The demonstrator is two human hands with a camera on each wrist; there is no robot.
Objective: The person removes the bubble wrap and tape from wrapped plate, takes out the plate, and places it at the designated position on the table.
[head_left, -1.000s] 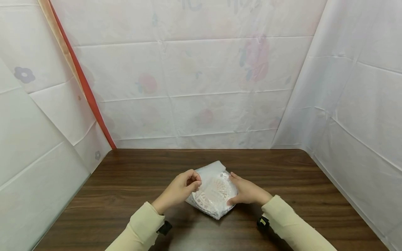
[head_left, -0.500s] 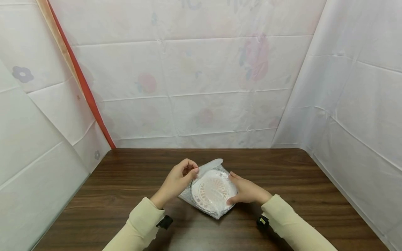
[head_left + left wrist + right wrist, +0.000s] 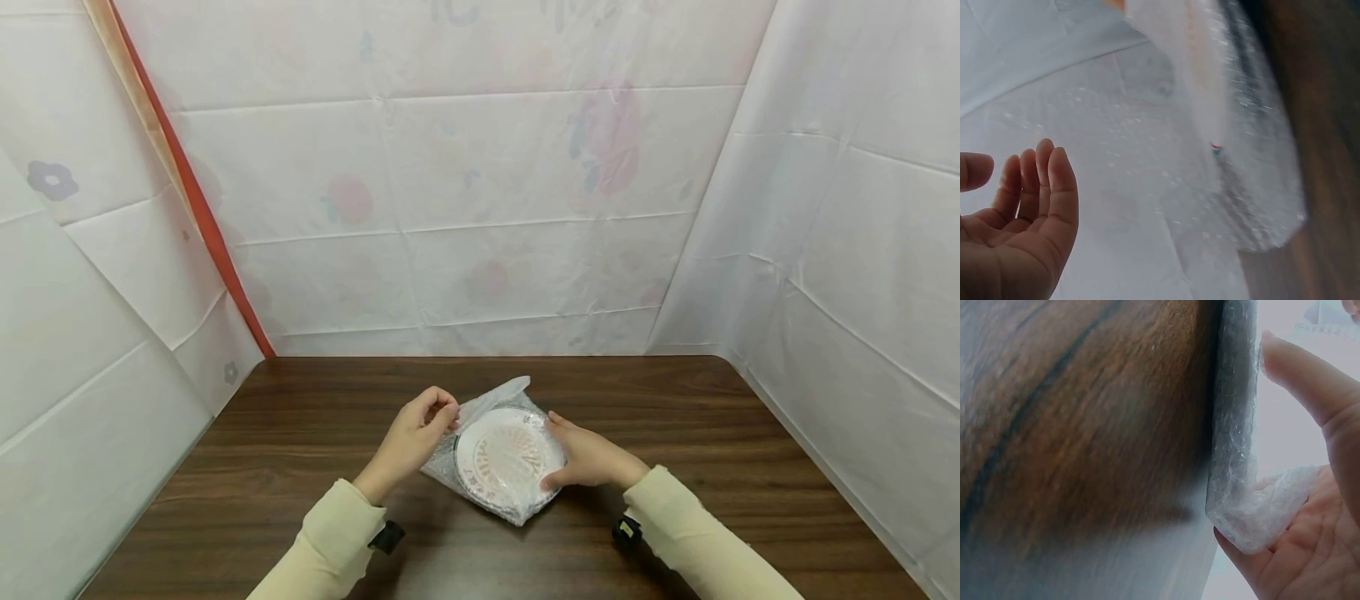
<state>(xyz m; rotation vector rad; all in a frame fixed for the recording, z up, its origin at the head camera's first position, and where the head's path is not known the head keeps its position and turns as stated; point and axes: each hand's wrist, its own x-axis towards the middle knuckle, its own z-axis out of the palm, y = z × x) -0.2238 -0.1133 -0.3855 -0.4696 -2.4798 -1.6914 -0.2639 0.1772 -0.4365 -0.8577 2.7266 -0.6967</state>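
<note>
A round white plate [image 3: 510, 458] with a pale orange pattern on top lies in clear bubble wrap [image 3: 491, 400] on the table. My left hand [image 3: 416, 429] is at the wrap's upper left edge, thumb and forefinger pinching the lifted film. In the left wrist view the fingers of the left hand [image 3: 1029, 212] are bent, with thumb tip near forefinger and see-through film behind them. Spread across the plate's right side, my right hand [image 3: 592, 454] holds it by the edge. The right wrist view shows the thumb [image 3: 1297, 375] against the wrapped side and a wrap corner [image 3: 1260, 519] at the palm.
The dark wood table [image 3: 337, 392] runs back to a white printed cloth [image 3: 450, 167] hung behind it. More white cloth [image 3: 862, 250] stands along the right, and a red strip [image 3: 202, 208] edges the left cloth.
My left hand has drawn the film back to the left, uncovering the plate's top, then shifted slightly left and down. The right hand has stayed at the plate's edge.
</note>
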